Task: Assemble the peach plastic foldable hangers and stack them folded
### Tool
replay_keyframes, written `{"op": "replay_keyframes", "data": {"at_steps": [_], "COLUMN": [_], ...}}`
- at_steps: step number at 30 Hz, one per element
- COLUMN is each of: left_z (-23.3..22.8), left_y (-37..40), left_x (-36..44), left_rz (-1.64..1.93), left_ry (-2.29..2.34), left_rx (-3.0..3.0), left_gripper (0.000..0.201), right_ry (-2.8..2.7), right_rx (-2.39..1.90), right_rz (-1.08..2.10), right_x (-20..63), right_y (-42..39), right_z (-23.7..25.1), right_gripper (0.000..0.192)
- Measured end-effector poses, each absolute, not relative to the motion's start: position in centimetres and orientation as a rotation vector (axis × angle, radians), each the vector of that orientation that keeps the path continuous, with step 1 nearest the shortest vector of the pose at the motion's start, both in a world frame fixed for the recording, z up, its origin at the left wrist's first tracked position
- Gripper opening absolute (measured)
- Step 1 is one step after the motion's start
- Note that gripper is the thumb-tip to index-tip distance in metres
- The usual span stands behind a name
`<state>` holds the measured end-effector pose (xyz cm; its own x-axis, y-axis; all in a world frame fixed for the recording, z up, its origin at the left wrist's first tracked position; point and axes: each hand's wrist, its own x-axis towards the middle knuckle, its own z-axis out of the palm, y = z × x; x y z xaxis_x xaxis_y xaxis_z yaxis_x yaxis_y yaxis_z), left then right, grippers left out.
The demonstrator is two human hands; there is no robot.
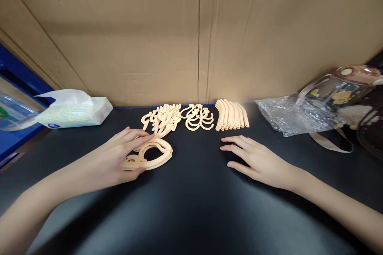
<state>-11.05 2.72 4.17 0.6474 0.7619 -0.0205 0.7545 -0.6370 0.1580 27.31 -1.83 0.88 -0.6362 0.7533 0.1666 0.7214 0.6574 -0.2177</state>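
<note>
My left hand lies over beige plastic folding hangers, folded into a rounded shape on the black table. Its thumb presses on their near side and its fingers rest across the far side; the palm hides part of them. Out to the right, my right hand hovers over or rests on the table with its fingers apart and nothing in it. Just beyond that hand stands a neat stack of curved beige hanger arms. Curved beige hook pieces lie in the middle, beside a heaped pile of beige hanger parts.
At the left, a tissue pack stands near a blue frame. To the right are a crumpled clear plastic bag and a clear bottle with a strap. A cardboard wall closes off the table's back edge.
</note>
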Motion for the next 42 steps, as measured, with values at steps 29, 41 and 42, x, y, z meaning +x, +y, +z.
{"op": "replay_keyframes", "data": {"at_steps": [29,41,42], "left_z": [4.7,5.2,5.1], "left_y": [2.0,2.0,2.1], "left_x": [-12.3,-11.6,-11.7], "left_rz": [0.041,-0.037,-0.003], "left_ry": [1.517,1.548,1.556], "left_rx": [2.607,2.535,2.54], "left_gripper": [0.076,0.073,0.073], "right_ry": [-2.635,-2.632,-2.644], "right_rx": [-1.185,-1.179,-1.185], "right_rz": [0.167,0.168,0.166], "right_x": [27.3,27.3,27.3], "right_y": [-1.9,-1.8,-1.8], "right_z": [1.0,0.9,0.9], "right_gripper": [0.035,0.035,0.035]}}
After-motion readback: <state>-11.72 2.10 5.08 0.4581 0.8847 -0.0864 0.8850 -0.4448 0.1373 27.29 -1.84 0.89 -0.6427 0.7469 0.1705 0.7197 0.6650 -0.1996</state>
